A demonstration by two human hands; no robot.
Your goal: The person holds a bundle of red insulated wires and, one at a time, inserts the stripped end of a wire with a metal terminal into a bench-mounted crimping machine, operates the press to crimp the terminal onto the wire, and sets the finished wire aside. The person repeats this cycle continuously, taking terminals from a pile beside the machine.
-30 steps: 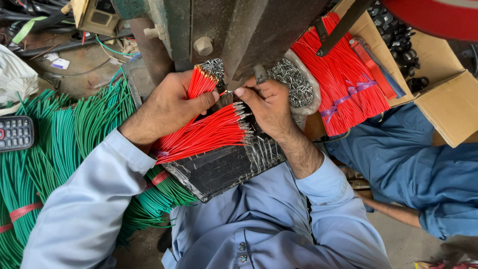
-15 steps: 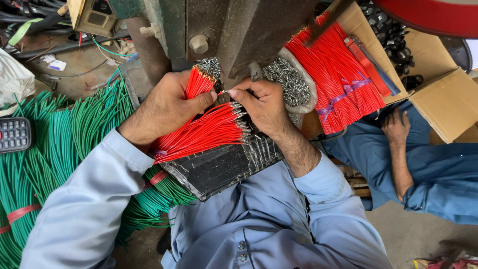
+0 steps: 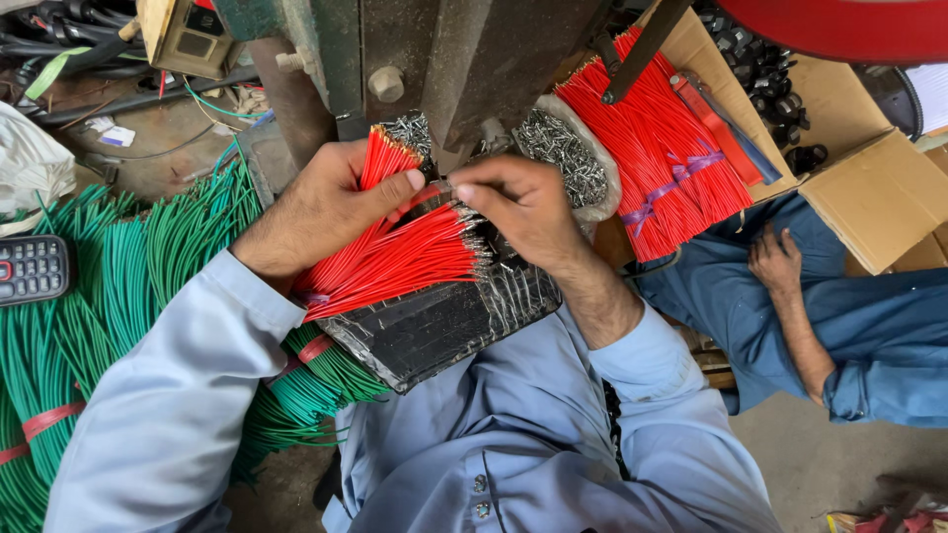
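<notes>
Crowding press base (image 3: 464, 59): L hand (image 3: 321, 207), R hand (image 3: 523, 202), red wires (image 3: 395, 262).

Left hand (image 3: 321, 207) around red wires (image 3: 395, 259), right hand (image 3: 518, 202) pinching one beneath a machine (image 3: 464, 59).

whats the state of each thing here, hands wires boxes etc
left hand: gripping a bunch of red wires
right hand: fingers pinched on one red wire at the machine
loose red wires: fanned out flat on a black tray
green wires: bundled, tied with red bands
red bundle: tied with purple band, lying in an open cardboard box
other person's hand: resting on their leg
</notes>
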